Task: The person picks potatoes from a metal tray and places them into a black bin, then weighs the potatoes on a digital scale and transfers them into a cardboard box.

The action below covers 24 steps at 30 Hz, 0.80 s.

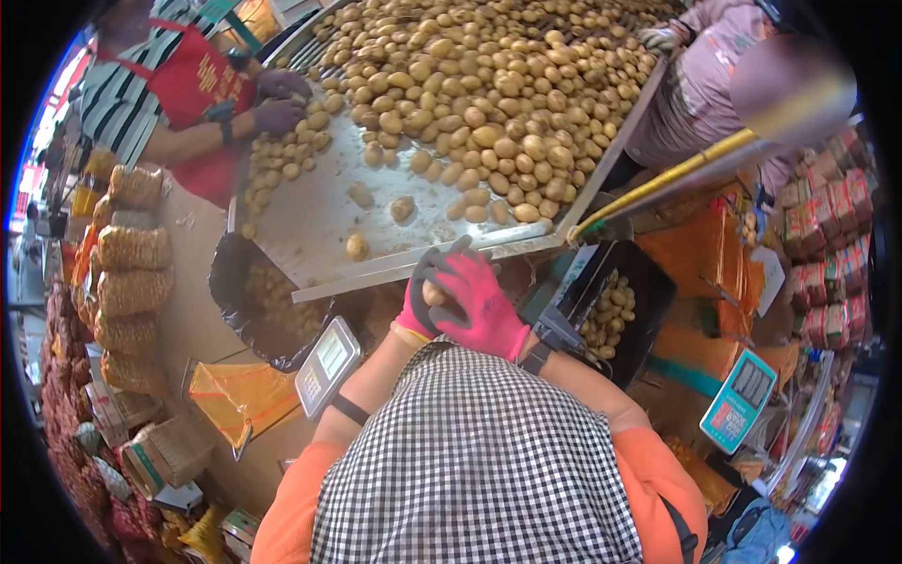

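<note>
Potato [433, 293] between both hands: so the head view had it, by the near edge of the metal table [310, 216]. The left hand [416, 305] had its fingers curled closely around the potato. The right hand [479, 305] lay partly across it, back upward and fingers bent; whether those fingers pressed on the potato could not be told, their pads being hidden.

Loss of grip seemed the likeliest trouble: the potato looked round and smooth, so a loosened left hand could have let it roll out over the edge. A drop to the left might have struck the scale [329, 362], which stood close to the left forearm. The left bin [225, 268] and the right bin [653, 282] both held potatoes, and a hurried toss could have gone wide or into the wrong one. On the table, a loose potato [357, 246] lay near the front rim, where a sleeve or a slide from the heap [498, 103] might have nudged it. Across the corner, a co-worker's hands [280, 99] could have set more potatoes rolling.
</note>
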Each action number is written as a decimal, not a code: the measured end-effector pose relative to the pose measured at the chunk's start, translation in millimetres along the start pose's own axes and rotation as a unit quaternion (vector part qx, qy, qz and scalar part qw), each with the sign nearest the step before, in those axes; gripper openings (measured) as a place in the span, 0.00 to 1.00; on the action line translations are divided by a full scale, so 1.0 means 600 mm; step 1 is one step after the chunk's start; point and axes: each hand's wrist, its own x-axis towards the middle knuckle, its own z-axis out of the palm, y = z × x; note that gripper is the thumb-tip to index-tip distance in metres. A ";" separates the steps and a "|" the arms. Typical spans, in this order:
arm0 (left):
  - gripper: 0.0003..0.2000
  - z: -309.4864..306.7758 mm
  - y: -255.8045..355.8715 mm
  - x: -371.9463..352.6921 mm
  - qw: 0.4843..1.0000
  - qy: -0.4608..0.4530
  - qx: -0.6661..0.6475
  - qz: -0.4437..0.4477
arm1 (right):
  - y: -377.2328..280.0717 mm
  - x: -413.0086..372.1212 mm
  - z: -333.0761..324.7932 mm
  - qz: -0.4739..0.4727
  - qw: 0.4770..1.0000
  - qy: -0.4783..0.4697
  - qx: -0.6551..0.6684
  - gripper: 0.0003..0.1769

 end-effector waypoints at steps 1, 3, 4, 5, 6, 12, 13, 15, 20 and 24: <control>0.26 -0.016 0.006 -0.017 0.945 -0.002 0.326 -0.003 | 0.000 0.013 0.005 0.027 0.997 0.029 0.063 0.29; 0.27 -0.026 0.008 -0.042 0.788 0.002 0.615 -0.013 | 0.024 0.050 0.018 0.084 0.984 0.061 0.145 0.26; 0.26 -0.023 0.007 -0.057 0.716 0.019 0.698 -0.007 | 0.037 0.075 0.023 0.146 0.958 0.100 0.224 0.23; 0.25 -0.020 0.006 -0.071 0.634 0.036 0.772 -0.001 | 0.042 0.111 0.027 0.193 0.943 0.112 0.248 0.21; 0.24 -0.020 0.006 -0.085 0.544 0.051 0.837 0.004 | 0.083 0.135 0.051 0.207 0.944 0.080 0.246 0.23; 0.25 -0.041 0.032 -0.137 0.629 0.034 0.775 -0.053 | 0.198 0.221 0.187 0.113 0.956 -0.187 -0.193 0.35; 0.24 -0.048 0.029 -0.141 0.808 0.129 0.570 -0.074 | 0.203 0.229 0.200 0.129 0.953 -0.215 -0.170 0.36; 0.22 -0.064 0.033 -0.141 0.956 0.276 0.035 -0.094 | 0.224 0.238 0.235 0.088 0.974 -0.194 -0.079 0.38; 0.28 -0.149 0.043 -0.163 0.867 0.297 -0.400 0.007 | 0.254 0.354 0.198 0.061 0.955 0.007 -0.290 0.34; 0.33 -0.244 0.052 -0.183 0.823 0.256 -0.491 0.125 | 0.302 0.423 0.128 0.207 0.901 -0.011 -0.381 0.30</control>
